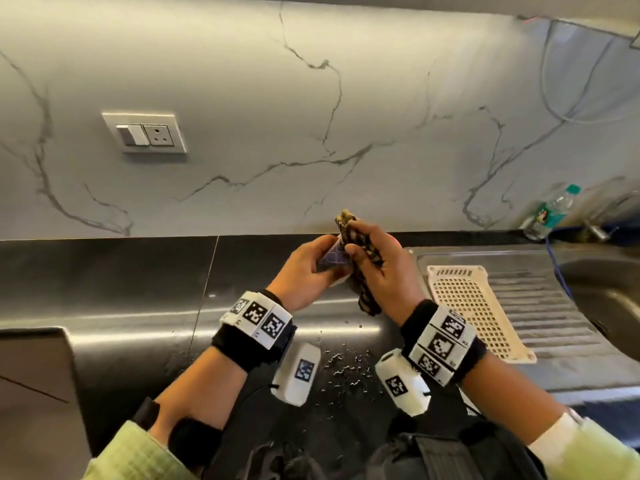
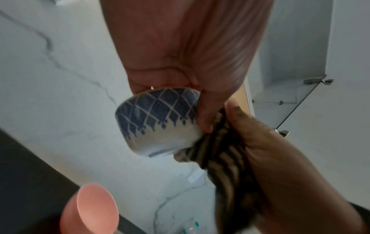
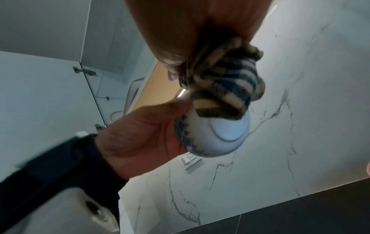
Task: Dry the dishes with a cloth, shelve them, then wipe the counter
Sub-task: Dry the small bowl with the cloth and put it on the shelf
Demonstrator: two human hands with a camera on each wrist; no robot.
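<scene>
My left hand (image 1: 313, 268) grips a small white bowl with a blue diamond pattern (image 1: 331, 260) (image 2: 158, 121) (image 3: 216, 139), held above the dark counter (image 1: 104, 289). My right hand (image 1: 377, 271) clutches a bunched dark-and-tan striped cloth (image 1: 360, 251) (image 2: 224, 158) (image 3: 222, 88) and presses it against the bowl's side. The cloth's tail hangs below my right palm. Most of the bowl is hidden between the two hands in the head view.
A cream perforated draining tray (image 1: 474, 306) lies on the steel drainboard (image 1: 540, 299) to the right, with the sink (image 1: 609, 292) and a water bottle (image 1: 550, 213) beyond. Water drops (image 1: 346, 365) dot the counter. A pink cup (image 2: 90, 212) stands on the counter below the bowl.
</scene>
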